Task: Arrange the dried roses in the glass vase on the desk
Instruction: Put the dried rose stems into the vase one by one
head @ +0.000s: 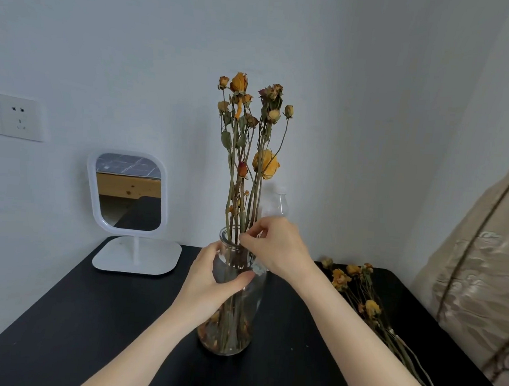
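Observation:
A clear glass vase (pixel 231 336) stands upright in the middle of the black desk (pixel 72 330). Several dried yellow and orange roses (pixel 252 126) rise from it on long stems. My left hand (pixel 211 280) is wrapped around the vase's shoulder. My right hand (pixel 273 245) is at the vase's mouth, with fingertips pinched on the rose stems just above the rim. More dried roses (pixel 358 290) lie flat on the desk to the right, stems pointing toward me.
A white table mirror (pixel 129 196) stands at the back left of the desk. A clear plastic bottle (pixel 278 206) is behind the vase. A beige curtain (pixel 483 269) hangs at the right. A wall socket (pixel 14 117) is at the left.

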Available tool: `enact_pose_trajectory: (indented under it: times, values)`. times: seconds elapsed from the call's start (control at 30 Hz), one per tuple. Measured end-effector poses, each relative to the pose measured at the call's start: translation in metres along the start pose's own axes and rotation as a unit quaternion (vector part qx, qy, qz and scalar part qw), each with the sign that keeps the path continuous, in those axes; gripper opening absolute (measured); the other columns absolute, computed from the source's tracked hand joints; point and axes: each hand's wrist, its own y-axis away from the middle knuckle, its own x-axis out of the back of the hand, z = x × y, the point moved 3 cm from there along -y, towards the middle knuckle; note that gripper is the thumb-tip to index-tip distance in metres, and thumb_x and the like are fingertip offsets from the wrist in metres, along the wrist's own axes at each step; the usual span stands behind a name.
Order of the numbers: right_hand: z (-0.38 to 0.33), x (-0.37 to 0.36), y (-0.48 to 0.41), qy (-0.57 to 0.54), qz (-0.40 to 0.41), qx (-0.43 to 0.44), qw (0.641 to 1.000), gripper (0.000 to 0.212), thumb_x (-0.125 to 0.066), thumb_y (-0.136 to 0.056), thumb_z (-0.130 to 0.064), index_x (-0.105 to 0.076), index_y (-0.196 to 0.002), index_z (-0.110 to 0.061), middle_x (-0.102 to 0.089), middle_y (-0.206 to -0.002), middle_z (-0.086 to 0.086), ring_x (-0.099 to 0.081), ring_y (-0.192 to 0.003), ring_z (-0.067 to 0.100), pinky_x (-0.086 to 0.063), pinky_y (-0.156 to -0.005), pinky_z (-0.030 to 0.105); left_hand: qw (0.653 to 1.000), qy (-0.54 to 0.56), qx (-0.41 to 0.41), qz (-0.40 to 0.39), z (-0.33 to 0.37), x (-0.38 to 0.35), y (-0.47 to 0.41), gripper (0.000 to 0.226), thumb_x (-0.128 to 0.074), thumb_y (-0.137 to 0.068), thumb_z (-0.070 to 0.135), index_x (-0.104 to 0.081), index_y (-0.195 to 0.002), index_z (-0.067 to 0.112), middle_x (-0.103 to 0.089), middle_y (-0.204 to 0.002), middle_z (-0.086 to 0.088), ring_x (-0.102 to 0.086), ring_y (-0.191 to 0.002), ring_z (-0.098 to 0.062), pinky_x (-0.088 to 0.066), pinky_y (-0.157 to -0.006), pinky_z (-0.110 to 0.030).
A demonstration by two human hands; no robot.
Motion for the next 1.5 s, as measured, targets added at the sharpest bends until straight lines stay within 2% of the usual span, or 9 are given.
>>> enact_pose_trajectory:
  times: [0.13,0.47,0.6,0.77,0.87,1.0,1.2,1.33,1.5]
  values:
    - [-0.001,0.003,0.002,-0.009,0.004,0.012,1.000,0.010,-0.064,-0.084,-0.032,-0.064,-0.088,-0.023,-0.051,-0.059,-0.012,-0.049,-0.052,0.004,-0.037,-0.052,0.019,1.000,-0.003,0.007,0.002,0.001,0.000,0.000,0.067,-0.075,-0.068,0.044,-0.039,-0.125,0.035,-0.048,-0.125,0.014,-0.044,-0.117,-0.007,-0.038,-0.098,-0.030]
    - [-0.001,0.006,0.006,-0.022,-0.006,0.001,1.000,0.015,-0.062,-0.086,-0.029,-0.071,-0.093,-0.019,-0.056,-0.072,-0.012,-0.048,-0.058,0.003,-0.041,-0.059,0.020,1.000,0.010,0.004,0.000,0.004,-0.001,0.002,0.058,-0.074,-0.070,0.042,-0.037,-0.114,0.043,-0.047,-0.112,0.024,-0.046,-0.108,-0.002,-0.036,-0.087,-0.021]
    - [0.000,0.009,0.012,-0.041,-0.002,0.007,0.999,0.017,-0.063,-0.086,-0.030,-0.069,-0.099,-0.020,-0.049,-0.064,-0.013,-0.045,-0.053,0.003,-0.034,-0.052,0.015,1.000,0.003,0.011,0.001,0.006,-0.001,0.004,0.060,-0.074,-0.070,0.043,-0.039,-0.120,0.039,-0.047,-0.119,0.019,-0.045,-0.110,-0.002,-0.037,-0.089,-0.023]
    - [0.022,0.021,0.029,-0.075,0.029,0.001,0.997,0.012,-0.062,-0.087,-0.029,-0.065,-0.097,-0.023,-0.046,-0.056,-0.009,-0.043,-0.046,0.003,-0.031,-0.047,0.010,0.988,-0.073,-0.021,0.131,0.005,-0.003,0.038,0.071,-0.072,-0.072,0.042,-0.037,-0.131,0.023,-0.035,-0.126,0.013,-0.036,-0.120,-0.006,-0.036,-0.101,-0.029]
    - [0.052,0.031,0.041,-0.071,0.028,-0.037,0.996,0.008,-0.063,-0.086,-0.030,-0.065,-0.092,-0.025,-0.049,-0.055,-0.007,-0.045,-0.045,0.001,-0.036,-0.045,0.008,0.968,-0.111,-0.110,0.196,0.013,-0.014,0.069,0.048,-0.072,-0.073,0.024,-0.047,-0.115,0.020,-0.037,-0.112,0.009,-0.040,-0.108,-0.009,-0.036,-0.087,-0.017]
    - [0.105,0.042,0.061,-0.037,-0.003,-0.114,0.993,0.013,-0.061,-0.088,-0.026,-0.066,-0.099,-0.022,-0.060,-0.066,-0.005,-0.054,-0.060,0.003,-0.039,-0.054,0.012,0.975,-0.110,-0.170,0.095,0.019,-0.050,0.093,0.030,-0.068,-0.077,0.016,-0.050,-0.093,0.033,-0.044,-0.095,0.015,-0.045,-0.094,-0.003,-0.039,-0.078,-0.014]
    - [0.186,0.070,0.092,0.024,-0.005,-0.236,0.971,0.013,-0.058,-0.088,-0.022,-0.068,-0.095,-0.017,-0.059,-0.064,-0.007,-0.054,-0.056,0.001,-0.035,-0.050,0.015,0.971,-0.139,-0.082,-0.175,0.008,-0.134,0.089,0.009,-0.057,-0.085,0.027,-0.050,-0.086,0.034,-0.046,-0.079,0.013,-0.047,-0.073,-0.003,-0.042,-0.069,-0.015]
    - [0.217,0.085,0.106,0.079,0.004,-0.273,0.959,0.013,-0.058,-0.087,-0.021,-0.069,-0.092,-0.018,-0.062,-0.071,-0.006,-0.061,-0.072,0.009,-0.045,-0.060,0.021,0.962,-0.136,0.036,-0.232,0.003,-0.178,0.067,0.007,-0.056,-0.087,0.027,-0.060,-0.084,0.022,-0.056,-0.067,0.009,-0.056,-0.069,-0.010,-0.051,-0.083,-0.034]
    - [0.234,0.085,0.113,0.149,-0.018,-0.290,0.945,0.014,-0.060,-0.087,-0.024,-0.066,-0.099,-0.019,-0.066,-0.098,-0.001,-0.064,-0.088,0.017,-0.054,-0.080,0.035,0.939,-0.211,0.108,-0.248,-0.004,-0.222,0.055,0.023,-0.057,-0.087,0.036,-0.065,-0.091,0.016,-0.066,-0.093,-0.002,-0.063,-0.089,-0.022,-0.051,-0.081,-0.036]
